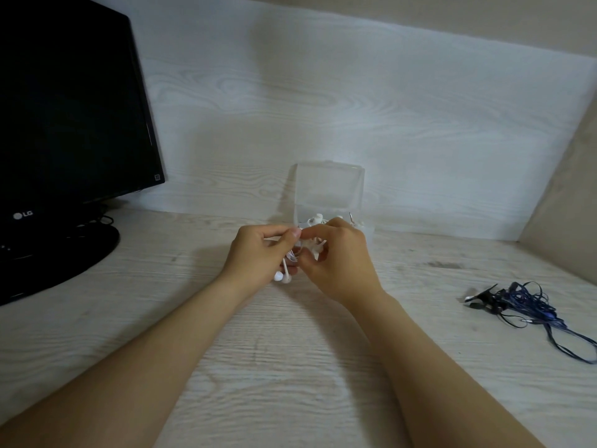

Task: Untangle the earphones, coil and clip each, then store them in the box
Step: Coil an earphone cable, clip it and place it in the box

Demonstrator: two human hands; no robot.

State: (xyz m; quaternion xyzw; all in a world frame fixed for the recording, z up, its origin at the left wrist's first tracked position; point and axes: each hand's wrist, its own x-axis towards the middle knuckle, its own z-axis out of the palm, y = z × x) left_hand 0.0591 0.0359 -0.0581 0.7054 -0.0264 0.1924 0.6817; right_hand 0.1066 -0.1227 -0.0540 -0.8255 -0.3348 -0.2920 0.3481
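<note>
White earphones (284, 277) are bunched between both hands above the desk, just in front of the box. My left hand (258, 253) grips the bundle, with the earbuds hanging below its fingers. My right hand (339, 260) pinches the white cable at the top, thumb and fingertips meeting those of the left. A clear plastic box (329, 192) stands open behind the hands, its lid upright; something white lies inside it. A tangle of dark blue earphones (529, 305) with a black clip lies on the desk at the right.
A black monitor (71, 124) on a round stand fills the left side, cables behind its base. The pale wood desk (290, 367) meets a wall panel at the back and a slanted side panel at the right.
</note>
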